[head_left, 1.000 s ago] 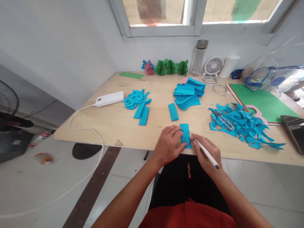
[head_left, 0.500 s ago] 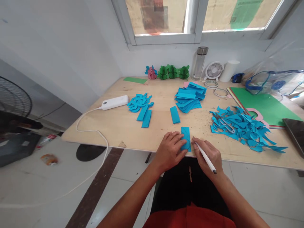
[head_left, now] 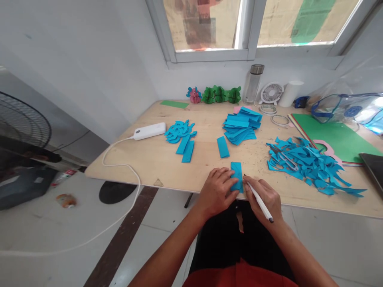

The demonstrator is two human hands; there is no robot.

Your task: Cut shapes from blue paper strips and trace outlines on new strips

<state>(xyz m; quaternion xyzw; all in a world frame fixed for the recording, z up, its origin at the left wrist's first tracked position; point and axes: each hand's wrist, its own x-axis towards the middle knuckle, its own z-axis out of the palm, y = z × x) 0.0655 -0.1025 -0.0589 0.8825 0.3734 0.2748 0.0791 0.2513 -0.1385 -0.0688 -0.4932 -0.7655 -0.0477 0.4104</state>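
A folded strip of blue paper [head_left: 236,170] lies at the table's front edge, with faint drawn lines on it. My left hand [head_left: 219,189] rests flat with its fingers across the strip's left side, pressing it to the table. In my right hand [head_left: 265,198] is a white marker pen [head_left: 259,202], gripped with its dark tip just right of the strip. Another blue strip [head_left: 223,147] lies just beyond. Farther back is a pile of folded blue strips [head_left: 241,126]. Left of it sit curved blue cut-outs [head_left: 179,130] and two more strips [head_left: 186,148].
Blue scraps [head_left: 311,161] are heaped at the right with scissors [head_left: 287,160] on them. Green paper sheets [head_left: 344,135] lie behind. A white power bank [head_left: 150,130] trails a cable off the left edge. A glass bottle [head_left: 254,84] and small fan [head_left: 271,93] stand by the wall.
The whole view has shifted slightly, so everything sits a little lower and to the right. Both hands, the strip and the pen keep nearly the same places relative to each other.
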